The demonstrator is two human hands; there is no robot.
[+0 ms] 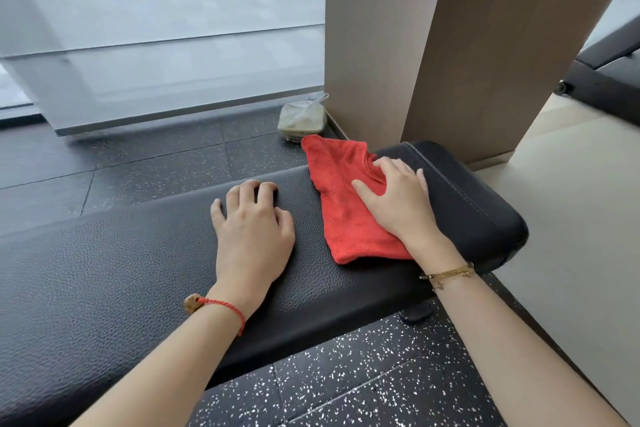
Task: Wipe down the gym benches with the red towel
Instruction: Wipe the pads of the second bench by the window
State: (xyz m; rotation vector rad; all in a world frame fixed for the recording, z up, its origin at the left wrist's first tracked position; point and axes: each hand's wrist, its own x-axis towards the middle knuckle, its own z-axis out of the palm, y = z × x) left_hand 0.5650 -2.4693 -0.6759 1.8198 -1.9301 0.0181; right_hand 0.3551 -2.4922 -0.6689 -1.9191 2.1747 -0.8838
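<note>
While pressed flat under the right hand (398,199), red towel (346,204) lies near the right end of the bench pad (104,270), far corner overhanging the surface's far edge. Fingers (394,166) of that hand spread apart and fairly straight, thumb out to the left, palm bearing down; cloth bunched slightly under the fingertips, not gripped. Left hand (254,229) bare on the black surface just beside the towel, not touching it; fingers apart, tips curled over the far edge, bracing, holding nothing. Red cord on left wrist, gold bracelet on right.

Judged mid-wipe, working the right end; long stretch of pad to the left likely not yet covered.

Risks from here:
- Cloth held by palm pressure only; could slip or fold over on a fast stroke, leaving strips unwiped.
- Overhanging corner could drag the towel off the far edge onto the speckled floor (138,163).
- Lidded plastic container (302,117) on floor just beyond, against the beige column (377,45); could be clipped by a long stroke.
- Rounded end and side seams easily missed.
</note>
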